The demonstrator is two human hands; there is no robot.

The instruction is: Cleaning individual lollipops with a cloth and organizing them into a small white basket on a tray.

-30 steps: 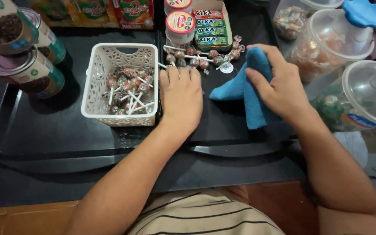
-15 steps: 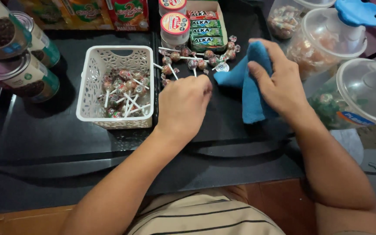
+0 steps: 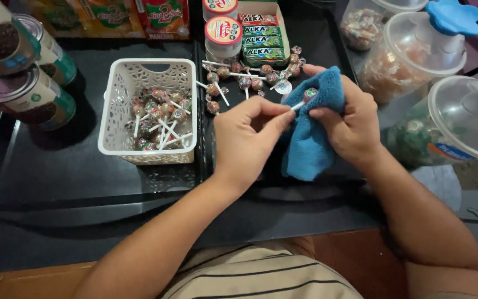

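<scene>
Both hands meet over the dark tray (image 3: 56, 182) in the head view, the only view I have from here. I see the left hand (image 3: 247, 138) pinching the white stick of a lollipop (image 3: 309, 94) between thumb and fingertips, the other fingers curled loosely. The right hand (image 3: 352, 124) is closed around a blue cloth (image 3: 311, 144), bunching it so that the candy's wrapped head rests against the cloth's upper fold.

To wipe the lollipop well, I judge the pinch should stay low on the stick so the head can be turned inside the cloth, with light pressure (the wrapper looks thin and could tear).

Just left of the hands stands a white basket (image 3: 118, 145) holding more lollipops, sticks pointing all ways. A loose scatter of lollipops (image 3: 244, 77) lies on the tray beyond the left hand, near an open box of green sweet packs (image 3: 264, 41) and two small red-topped tubs (image 3: 222, 33). Stacked tins (image 3: 26, 97) sit at the far left. Clear jars with blue lids (image 3: 416, 50) stand to the right, on the desk beside the tray.
</scene>
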